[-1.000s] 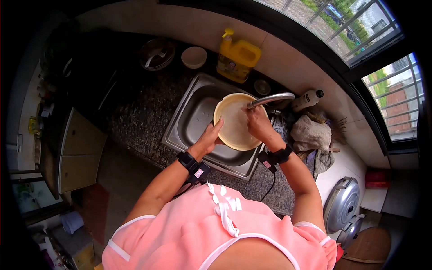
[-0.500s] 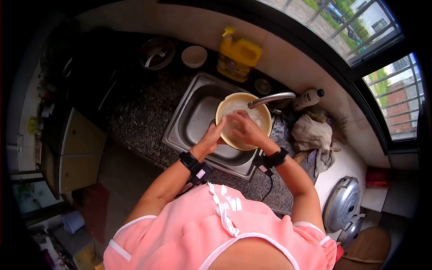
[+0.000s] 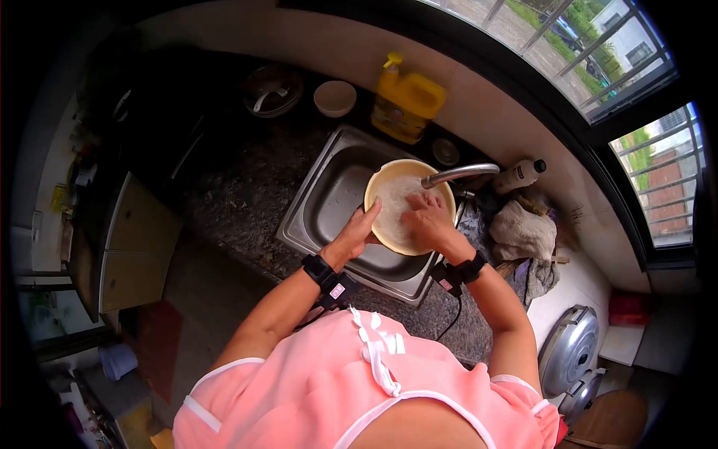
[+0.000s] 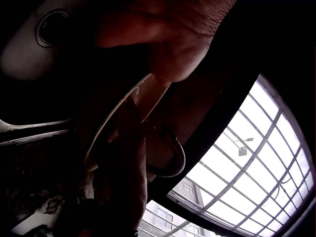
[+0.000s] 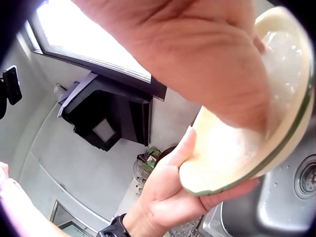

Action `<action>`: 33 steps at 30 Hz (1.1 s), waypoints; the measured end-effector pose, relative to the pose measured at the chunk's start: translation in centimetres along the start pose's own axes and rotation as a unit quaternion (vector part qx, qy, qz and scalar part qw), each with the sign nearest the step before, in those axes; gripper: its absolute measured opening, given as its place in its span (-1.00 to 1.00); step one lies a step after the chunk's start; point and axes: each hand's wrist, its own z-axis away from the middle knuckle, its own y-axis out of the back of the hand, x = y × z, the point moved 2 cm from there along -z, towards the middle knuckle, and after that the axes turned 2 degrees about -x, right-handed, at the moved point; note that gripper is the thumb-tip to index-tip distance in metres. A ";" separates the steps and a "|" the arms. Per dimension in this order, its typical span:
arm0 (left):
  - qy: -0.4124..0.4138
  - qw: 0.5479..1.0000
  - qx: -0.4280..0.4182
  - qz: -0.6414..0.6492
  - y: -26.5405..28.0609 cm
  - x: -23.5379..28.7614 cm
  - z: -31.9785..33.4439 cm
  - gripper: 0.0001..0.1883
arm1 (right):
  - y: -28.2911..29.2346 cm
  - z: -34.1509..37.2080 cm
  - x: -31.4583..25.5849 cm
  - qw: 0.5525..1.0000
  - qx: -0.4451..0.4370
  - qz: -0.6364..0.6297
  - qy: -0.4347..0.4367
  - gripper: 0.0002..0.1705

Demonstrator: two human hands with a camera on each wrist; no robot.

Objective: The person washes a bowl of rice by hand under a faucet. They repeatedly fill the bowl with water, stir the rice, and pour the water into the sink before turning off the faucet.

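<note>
A cream bowl (image 3: 374, 185) with a green rim line, seen in the right wrist view (image 5: 207, 170), is held over the steel sink (image 3: 318, 196). The left hand (image 3: 354, 234) grips its near left side, thumb at the rim and fingers beneath. Inside the bowl, cloudy whitish water surrounds the fingers of the right hand (image 3: 431, 226); whether they hold anything cannot be told. The curved faucet (image 3: 465, 171) reaches over the bowl's far right edge. In the dark left wrist view, part of the left hand (image 4: 173, 44) shows above the bowl's rim (image 4: 116, 106).
A yellow jug (image 3: 407, 106), a pale bowl (image 3: 335, 99) and stacked dishes (image 3: 272, 93) stand behind the sink. Right of the faucet are a bottle (image 3: 521, 176) and a grey cloth (image 3: 521, 230). Metal lids (image 3: 572, 352) lie at the lower right, near the barred window (image 3: 658, 176).
The right hand moved from beneath the faucet to the bowl's left side, then back right into the water. The left hand keeps its grip. The head view has shifted slightly.
</note>
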 end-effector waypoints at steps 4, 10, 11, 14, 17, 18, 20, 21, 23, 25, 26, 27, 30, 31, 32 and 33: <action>-0.017 1.000 -0.005 0.001 -0.4 -0.6 -0.2 -0.45 | -0.9 -1.4 -0.1 0.986 0.152 -0.049 -0.050 -0.71; -0.016 1.000 0.006 0.009 0.6 -0.4 -0.3 -0.45 | 0.2 -0.4 -0.4 0.999 0.037 -0.027 0.005 -0.82; -0.017 1.000 0.004 0.009 0.4 -0.2 -0.1 -0.45 | -0.3 -0.4 0.3 0.998 0.060 -0.008 -0.013 -0.82; -0.001 1.000 -0.001 0.002 0.1 -0.6 -0.2 -0.44 | -1.2 -1.6 0.5 0.990 0.135 -0.018 -0.025 -0.81; -0.009 1.000 -0.011 0.010 -0.1 -0.6 -0.3 -0.44 | -1.4 -2.0 -1.2 0.988 0.133 -0.073 -0.001 -0.81; -0.010 1.000 -0.007 0.009 0.0 -0.5 -0.3 -0.44 | -1.4 -1.6 -1.0 0.992 0.116 -0.052 0.015 -0.82; -0.011 1.000 0.001 0.008 0.2 -0.2 -0.1 -0.44 | -0.8 -0.6 -0.2 0.995 0.082 -0.008 0.048 -0.83; -0.010 1.000 0.001 0.008 0.2 0.0 0.0 -0.44 | 0.6 -0.6 -0.4 1.000 -0.001 0.008 -0.011 -0.86; -0.007 1.000 0.000 0.006 0.0 0.2 0.2 -0.44 | 0.4 -0.9 0.5 0.996 0.082 -0.032 -0.015 -0.87; -0.011 1.000 -0.005 0.001 -0.1 0.1 0.3 -0.43 | 1.3 -1.1 1.1 0.984 0.168 -0.054 0.002 -0.79; -0.012 1.000 -0.007 -0.001 -0.3 0.1 0.3 -0.43 | 1.3 -1.1 1.4 0.982 0.186 -0.035 -0.008 -0.74; -0.013 1.000 -0.004 -0.002 -0.3 0.2 0.4 -0.42 | 1.1 -1.0 1.6 0.979 0.205 -0.017 -0.018 -0.70; -0.016 1.000 0.007 -0.005 -0.6 0.6 0.8 -0.41 | -1.1 -0.9 2.8 0.980 0.147 -0.100 -0.090 -0.58; -0.018 1.000 0.012 -0.006 -0.6 0.6 0.8 -0.41 | -1.9 -0.8 3.3 0.976 0.108 -0.149 -0.120 -0.54; -0.020 1.000 0.016 -0.007 -0.7 0.6 0.8 -0.41 | -2.6 -0.6 3.6 0.975 0.085 -0.167 -0.123 -0.52; -0.015 1.000 0.017 -0.006 -0.5 0.4 0.6 -0.41 | -2.8 -0.5 3.5 0.973 0.061 -0.185 -0.125 -0.51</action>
